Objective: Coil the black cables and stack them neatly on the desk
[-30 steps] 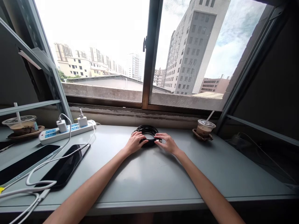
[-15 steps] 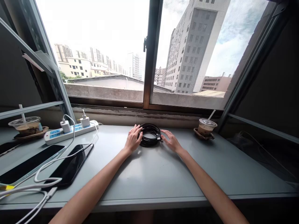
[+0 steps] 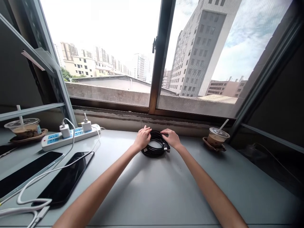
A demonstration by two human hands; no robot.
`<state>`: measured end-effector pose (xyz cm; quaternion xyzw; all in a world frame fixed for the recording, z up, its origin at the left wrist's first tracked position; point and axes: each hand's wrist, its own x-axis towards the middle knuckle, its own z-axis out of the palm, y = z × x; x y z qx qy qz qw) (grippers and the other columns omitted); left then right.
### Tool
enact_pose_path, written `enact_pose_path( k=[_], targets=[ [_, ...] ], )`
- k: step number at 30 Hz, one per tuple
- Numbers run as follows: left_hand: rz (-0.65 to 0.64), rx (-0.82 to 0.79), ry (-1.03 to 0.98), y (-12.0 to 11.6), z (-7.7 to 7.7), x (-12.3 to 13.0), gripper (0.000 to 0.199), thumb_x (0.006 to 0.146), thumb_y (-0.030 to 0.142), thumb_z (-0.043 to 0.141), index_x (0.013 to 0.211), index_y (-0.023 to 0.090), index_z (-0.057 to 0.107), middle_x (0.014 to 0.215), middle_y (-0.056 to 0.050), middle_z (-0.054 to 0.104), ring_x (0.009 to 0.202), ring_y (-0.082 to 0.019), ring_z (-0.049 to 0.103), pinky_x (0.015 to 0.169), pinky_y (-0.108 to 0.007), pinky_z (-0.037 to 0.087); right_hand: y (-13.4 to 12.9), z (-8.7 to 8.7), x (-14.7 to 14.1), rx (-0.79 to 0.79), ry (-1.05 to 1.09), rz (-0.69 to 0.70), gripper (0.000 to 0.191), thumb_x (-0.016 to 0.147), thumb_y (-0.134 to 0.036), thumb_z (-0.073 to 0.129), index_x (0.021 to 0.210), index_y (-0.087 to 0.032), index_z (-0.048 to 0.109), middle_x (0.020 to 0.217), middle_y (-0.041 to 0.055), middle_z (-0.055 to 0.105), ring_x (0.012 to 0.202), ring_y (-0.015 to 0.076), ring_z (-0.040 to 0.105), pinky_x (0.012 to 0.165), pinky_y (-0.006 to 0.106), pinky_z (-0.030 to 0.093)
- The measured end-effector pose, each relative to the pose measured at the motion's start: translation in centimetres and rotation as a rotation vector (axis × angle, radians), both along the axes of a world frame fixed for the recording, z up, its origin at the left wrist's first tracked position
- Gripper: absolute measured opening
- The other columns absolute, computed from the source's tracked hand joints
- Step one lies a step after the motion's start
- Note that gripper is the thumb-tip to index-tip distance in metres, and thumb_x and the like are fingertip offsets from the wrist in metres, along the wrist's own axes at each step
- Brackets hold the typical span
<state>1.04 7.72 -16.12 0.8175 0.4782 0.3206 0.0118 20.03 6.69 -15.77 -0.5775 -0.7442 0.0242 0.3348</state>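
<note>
A coiled black cable (image 3: 154, 152) lies flat on the grey desk (image 3: 152, 193), its light-tipped connector on the right side of the ring. My left hand (image 3: 142, 138) rests over the upper left of the coil, its fingers closed on the strands. At the coil's upper right, my right hand (image 3: 171, 138) touches the loops with thumb and fingertips drawn together. The connector sits just below that hand, outside its fingers.
On the left are a white power strip (image 3: 57, 143) with two chargers, dark phones (image 3: 66, 180), white charging cables and an iced drink (image 3: 26, 128). Another drink (image 3: 215, 138) stands on the right. A window frame (image 3: 156, 79) rises behind the desk.
Both hands have moved to the far side of the coil, and their fingers have drawn in onto its strands. The view has shifted slightly.
</note>
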Motion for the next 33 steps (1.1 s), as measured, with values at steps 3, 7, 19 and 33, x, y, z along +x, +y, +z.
enact_pose_path(
  k=[3,7,19,33],
  targets=[
    [-0.002,-0.064,0.029,0.8,-0.5,0.3,0.042,0.085,0.017,0.038,0.123,0.010,0.054,0.130,-0.010,0.052,0.130,-0.025,0.033,0.105,-0.038,0.031,0.9,0.2,-0.5,-0.091,-0.018,-0.113,0.020,0.074,-0.019,0.057,0.087,-0.025,0.071,0.092,-0.0005,0.069,0.084,0.0181,0.064,0.070,0.027,0.049],
    [-0.029,-0.164,0.068,1.1,-1.8,0.0,0.042,0.085,0.023,0.039,0.122,0.010,0.055,0.133,-0.009,0.048,0.130,-0.025,0.034,0.104,-0.038,0.033,1.5,0.1,-0.7,-0.200,-0.056,-0.181,0.024,0.070,-0.012,0.057,0.082,-0.026,0.073,0.082,-0.0030,0.071,0.082,0.0148,0.064,0.064,0.020,0.046],
    [-0.028,-0.213,0.052,0.7,-2.4,-0.1,0.047,0.086,0.025,0.036,0.128,0.011,0.050,0.140,-0.006,0.039,0.134,-0.021,0.026,0.108,-0.035,0.026,-1.1,3.0,-3.0,-0.387,-0.298,-0.327,0.015,0.067,-0.028,0.070,0.077,-0.017,0.072,0.084,0.0098,0.070,0.087,0.0238,0.064,0.071,0.028,0.046],
    [0.025,-0.219,0.180,0.1,-1.8,0.4,0.049,0.087,0.028,0.034,0.132,0.010,0.045,0.142,-0.006,0.036,0.134,-0.025,0.024,0.107,-0.036,0.026,-1.6,3.0,-2.8,-0.406,-0.326,-0.321,0.022,0.063,-0.027,0.069,0.084,-0.023,0.072,0.087,0.0046,0.070,0.089,0.0216,0.063,0.071,0.026,0.044]
  ],
)
